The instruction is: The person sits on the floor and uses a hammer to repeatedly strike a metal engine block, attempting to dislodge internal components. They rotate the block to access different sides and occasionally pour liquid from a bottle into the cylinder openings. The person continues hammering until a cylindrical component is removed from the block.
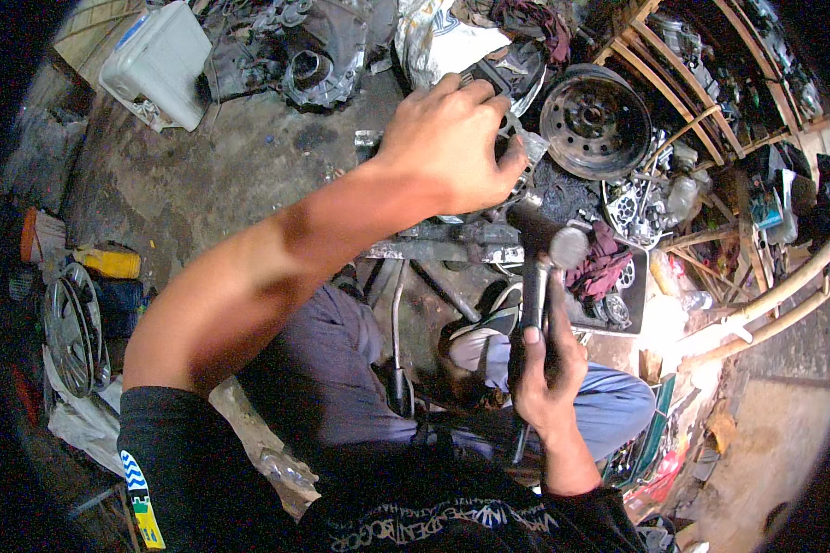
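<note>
Greasy concrete floor point(231, 175), parts piled all around.
Right hand point(546, 369) is clenched around a hammer point(549, 267); left hand point(452, 138) presses down on the metal part point(516, 170) just above the hammer head.

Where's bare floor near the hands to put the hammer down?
The free patch is the stained concrete floor left of the left hand, bordered by the white plastic container and the grey housing. Right of the right hand it is crowded: wheel drum, red rag, loose metal parts.
</note>
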`<state>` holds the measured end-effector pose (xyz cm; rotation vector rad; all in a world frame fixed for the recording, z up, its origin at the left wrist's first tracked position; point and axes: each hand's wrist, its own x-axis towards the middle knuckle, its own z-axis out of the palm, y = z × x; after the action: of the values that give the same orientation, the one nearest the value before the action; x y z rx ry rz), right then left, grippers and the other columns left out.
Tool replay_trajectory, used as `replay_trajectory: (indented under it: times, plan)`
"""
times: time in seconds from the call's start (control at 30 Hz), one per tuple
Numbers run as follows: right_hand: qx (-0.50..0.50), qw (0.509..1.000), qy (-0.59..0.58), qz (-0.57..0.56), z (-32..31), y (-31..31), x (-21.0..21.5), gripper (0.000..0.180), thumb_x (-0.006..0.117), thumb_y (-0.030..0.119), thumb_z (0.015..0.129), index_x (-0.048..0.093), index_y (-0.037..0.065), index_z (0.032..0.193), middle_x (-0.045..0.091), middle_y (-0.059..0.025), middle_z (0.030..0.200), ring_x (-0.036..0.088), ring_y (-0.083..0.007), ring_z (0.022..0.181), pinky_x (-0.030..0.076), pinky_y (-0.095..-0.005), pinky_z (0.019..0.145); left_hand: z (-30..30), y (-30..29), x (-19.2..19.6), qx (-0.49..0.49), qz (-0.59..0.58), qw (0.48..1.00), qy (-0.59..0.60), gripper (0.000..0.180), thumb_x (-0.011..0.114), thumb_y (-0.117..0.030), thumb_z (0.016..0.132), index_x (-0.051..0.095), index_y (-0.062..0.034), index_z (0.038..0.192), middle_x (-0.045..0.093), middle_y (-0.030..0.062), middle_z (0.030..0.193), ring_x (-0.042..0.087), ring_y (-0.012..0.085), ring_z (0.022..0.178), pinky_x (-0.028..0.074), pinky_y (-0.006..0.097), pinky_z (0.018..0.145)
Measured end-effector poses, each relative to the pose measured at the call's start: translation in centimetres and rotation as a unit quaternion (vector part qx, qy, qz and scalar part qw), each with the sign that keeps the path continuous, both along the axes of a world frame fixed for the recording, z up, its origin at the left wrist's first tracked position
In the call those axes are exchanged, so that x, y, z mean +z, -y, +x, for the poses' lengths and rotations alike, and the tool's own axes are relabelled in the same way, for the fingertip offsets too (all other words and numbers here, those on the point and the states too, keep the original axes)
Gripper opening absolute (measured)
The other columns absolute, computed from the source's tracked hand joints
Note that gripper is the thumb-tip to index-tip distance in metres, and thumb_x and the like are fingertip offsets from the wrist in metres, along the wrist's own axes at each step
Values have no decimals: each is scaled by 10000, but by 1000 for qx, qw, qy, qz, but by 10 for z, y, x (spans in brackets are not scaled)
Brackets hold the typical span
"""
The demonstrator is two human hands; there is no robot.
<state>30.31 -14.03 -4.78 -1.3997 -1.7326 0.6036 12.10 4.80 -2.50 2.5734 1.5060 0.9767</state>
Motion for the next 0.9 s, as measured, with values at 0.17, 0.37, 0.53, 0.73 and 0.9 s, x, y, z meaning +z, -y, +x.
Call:
replay_trajectory:
  times: [0.17, 0.37, 0.53, 0.73, 0.9]
  plan:
    - [0, 997, 29, -71, -9, -4, -9, 540, 506, -2, 952, 420, -32, 1484, 625, -300, 1269, 714, -234, 764, 554, -351, 728, 4, 1, 4, 40, -27, 999, -25, 394, 635, -305, 834, 700, -34, 1113, 687, 157, 1147, 624, 349, 1104, 536, 468, 936]
    - [-31, 997, 9, 69, -15, 1, 4, 523, 518, 12, 941, 434, -97, 1446, 575, -326, 1331, 740, -289, 959, 560, -338, 782, 5, -1, 6, 40, -5, 999, -28, 362, 630, -302, 833, 708, -52, 1083, 688, 161, 1127, 638, 361, 1076, 551, 502, 890]
    - [-15, 999, 16, -29, -19, -7, -19, 545, 505, -17, 941, 422, -38, 1480, 690, -281, 1108, 694, -243, 700, 541, -346, 661, 0, -4, 3, 50, -15, 999, -15, 334, 635, -302, 829, 703, -43, 1028, 697, 163, 1038, 660, 377, 1005, 561, 507, 850]
    - [-38, 998, -6, 56, -21, -2, -10, 518, 495, 12, 950, 416, -120, 1444, 557, -326, 1361, 735, -289, 976, 565, -345, 781, 1, -8, 5, 36, 10, 999, -35, 370, 649, -353, 838, 715, -55, 1048, 709, 150, 1015, 668, 373, 980, 567, 496, 826]
    - [-36, 999, -23, 6, -19, -17, -1, 492, 483, 5, 963, 436, -100, 1442, 554, -304, 1381, 704, -295, 1081, 542, -333, 855, -3, -7, 12, -6, -53, 991, -119, 797, 682, -680, 781, 630, -94, 1319, 630, 223, 1236, 612, 430, 1136, 528, 538, 937]
